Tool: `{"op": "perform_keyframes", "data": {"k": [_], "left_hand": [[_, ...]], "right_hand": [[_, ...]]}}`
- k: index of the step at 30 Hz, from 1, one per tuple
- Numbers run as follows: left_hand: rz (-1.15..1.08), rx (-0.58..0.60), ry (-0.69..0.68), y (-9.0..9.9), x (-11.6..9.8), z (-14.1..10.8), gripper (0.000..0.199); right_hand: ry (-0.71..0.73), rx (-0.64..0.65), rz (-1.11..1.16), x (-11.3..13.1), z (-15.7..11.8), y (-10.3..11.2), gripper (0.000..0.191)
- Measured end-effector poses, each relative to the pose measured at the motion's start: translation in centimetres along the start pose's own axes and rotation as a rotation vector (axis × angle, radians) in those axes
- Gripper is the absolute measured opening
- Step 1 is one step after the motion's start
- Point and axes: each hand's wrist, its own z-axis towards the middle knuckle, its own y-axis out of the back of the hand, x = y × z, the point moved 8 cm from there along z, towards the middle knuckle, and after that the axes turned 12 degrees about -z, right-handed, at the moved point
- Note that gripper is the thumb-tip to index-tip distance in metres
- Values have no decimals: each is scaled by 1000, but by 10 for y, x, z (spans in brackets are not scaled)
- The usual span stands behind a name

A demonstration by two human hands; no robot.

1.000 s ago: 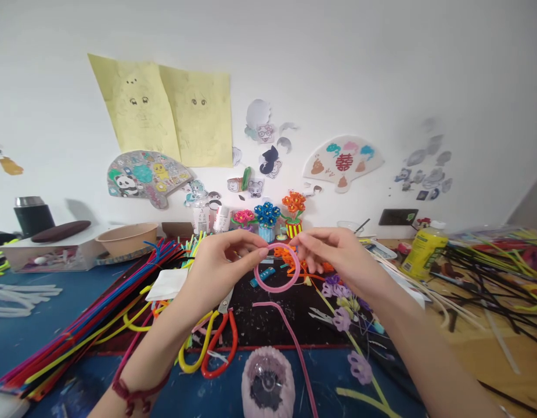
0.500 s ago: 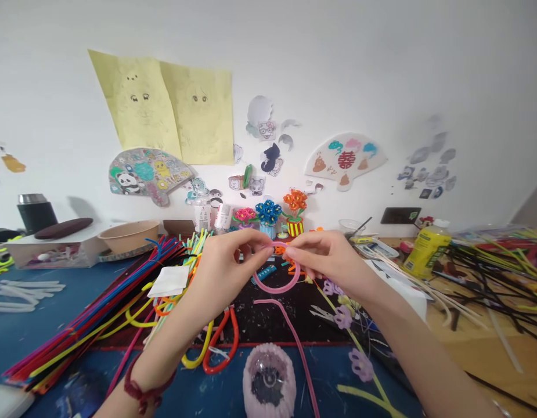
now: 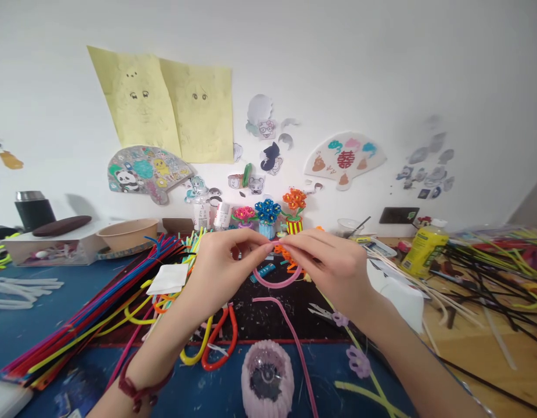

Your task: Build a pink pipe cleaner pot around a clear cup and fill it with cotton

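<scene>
Between my two hands a pink pipe cleaner [image 3: 277,285] is bent into a ring that hangs below my fingers. My left hand [image 3: 233,261] pinches it at the top left with thumb and forefinger. Just beside it, my right hand [image 3: 331,261] pinches the top right; the fingertips of both hands almost meet and hide the ends. Below the ring a second pink pipe cleaner [image 3: 289,337] lies loose on the dark mat. Near the front edge stands a round lilac fuzzy cup-like piece [image 3: 268,380] with a clear inside.
Left lies a bundle of coloured pipe cleaners [image 3: 89,313], with red-handled scissors [image 3: 220,342] nearer the middle. Pliers [image 3: 320,312] and lilac flowers on a green stem [image 3: 358,361] are by my right forearm. A yellow bottle [image 3: 424,247] and black stems [image 3: 481,284] are at right. Flower pots [image 3: 268,230] stand behind.
My right hand has turned inward and moved closer to my left, its fingers now covering more of the ring's top right. The left hand keeps its pinch.
</scene>
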Motion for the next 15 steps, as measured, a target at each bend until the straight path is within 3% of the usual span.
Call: {"op": "perform_keyframes", "data": {"k": [12, 15], "left_hand": [[16, 14, 12, 4, 1, 1, 16], [2, 30, 25, 4, -1, 1, 17]], "right_hand": [[-3, 9, 28, 1, 1, -1, 25], [-95, 20, 120, -4, 4, -1, 20]]}}
